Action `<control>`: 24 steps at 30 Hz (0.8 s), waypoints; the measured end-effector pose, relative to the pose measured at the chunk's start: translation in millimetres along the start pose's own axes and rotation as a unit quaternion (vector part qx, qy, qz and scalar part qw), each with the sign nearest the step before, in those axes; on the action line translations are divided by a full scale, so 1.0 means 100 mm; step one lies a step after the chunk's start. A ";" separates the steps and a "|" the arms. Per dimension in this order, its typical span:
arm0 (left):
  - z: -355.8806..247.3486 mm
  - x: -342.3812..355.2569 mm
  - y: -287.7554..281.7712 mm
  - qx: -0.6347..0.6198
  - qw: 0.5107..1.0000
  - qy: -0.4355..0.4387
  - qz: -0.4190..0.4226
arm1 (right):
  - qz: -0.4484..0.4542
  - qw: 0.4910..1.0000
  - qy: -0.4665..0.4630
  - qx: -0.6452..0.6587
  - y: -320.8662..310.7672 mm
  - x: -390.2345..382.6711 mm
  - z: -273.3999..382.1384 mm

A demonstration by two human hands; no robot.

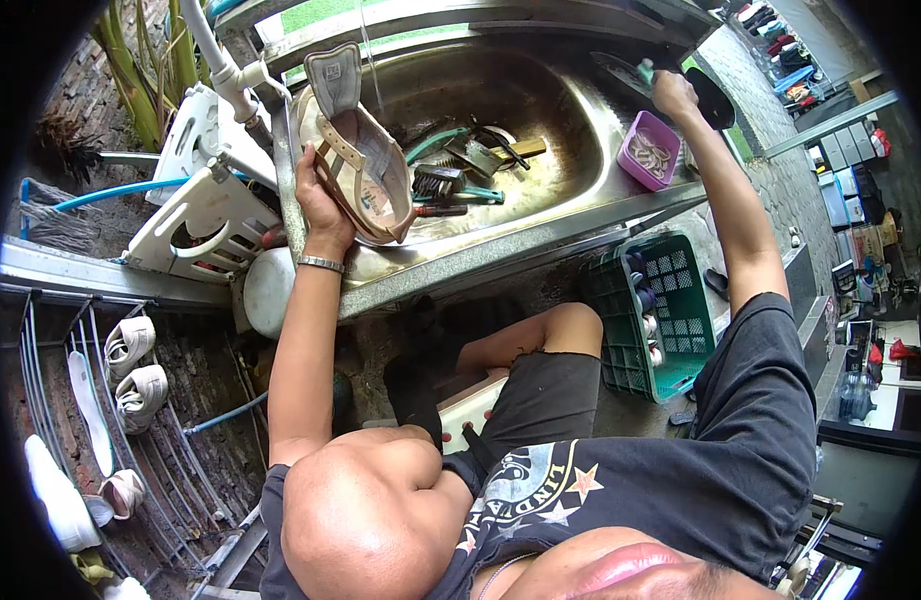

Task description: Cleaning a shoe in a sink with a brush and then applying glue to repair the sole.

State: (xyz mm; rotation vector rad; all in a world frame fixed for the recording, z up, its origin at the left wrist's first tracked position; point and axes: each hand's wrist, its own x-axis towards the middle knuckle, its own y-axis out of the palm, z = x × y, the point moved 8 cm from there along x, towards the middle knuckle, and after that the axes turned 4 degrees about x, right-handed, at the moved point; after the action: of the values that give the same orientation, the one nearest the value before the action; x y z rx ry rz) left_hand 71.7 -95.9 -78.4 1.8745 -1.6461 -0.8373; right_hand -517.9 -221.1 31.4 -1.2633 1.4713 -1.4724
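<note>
My left hand grips a beige shoe, its tongue raised, over the left side of the metal sink. A thin stream of water falls behind the shoe. My right hand is closed on a small pale-green brush at the sink's back right, above a dark, shallow dish. Just below that hand is a purple tub of pale laces. Several brushes and other tools lie in the basin, beside the shoe.
A green crate holding shoes stands under the sink's right side. A wire rack with pale shoes and insoles is at lower left. White folded plastic panels, a white pipe and a blue hose are left of the sink.
</note>
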 end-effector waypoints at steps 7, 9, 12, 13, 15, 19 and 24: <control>-0.02 0.01 -0.01 -0.002 1.000 0.008 0.011 | 0.037 0.985 -0.004 0.167 -0.37 -0.11 0.57; -0.01 0.02 -0.04 0.002 1.000 0.007 -0.003 | 0.003 0.966 -0.028 0.257 -0.65 -0.34 0.89; -0.01 0.04 -0.02 -0.003 1.000 0.024 0.016 | 0.042 0.895 -0.180 0.405 -0.94 -1.17 1.66; -0.02 0.05 0.00 0.002 0.999 0.040 0.025 | 0.099 0.844 -0.230 0.474 -0.99 -1.53 1.95; 0.00 0.08 -0.02 -0.002 0.998 0.052 0.030 | 0.141 0.843 -0.291 0.430 -1.04 -2.21 2.39; -0.05 0.14 -0.13 0.061 0.994 0.092 0.004 | 0.178 0.802 -0.395 0.411 -0.93 -3.10 3.04; 0.04 0.04 -0.05 0.034 0.999 0.033 0.007 | 0.079 0.811 -0.379 0.438 -0.84 -3.03 3.41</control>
State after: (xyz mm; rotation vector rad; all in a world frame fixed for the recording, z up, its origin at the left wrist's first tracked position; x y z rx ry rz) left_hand 72.6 -99.3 -85.1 1.9139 -1.6648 -0.7139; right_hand -95.2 -29.3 25.3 -0.9029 0.2597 -1.0827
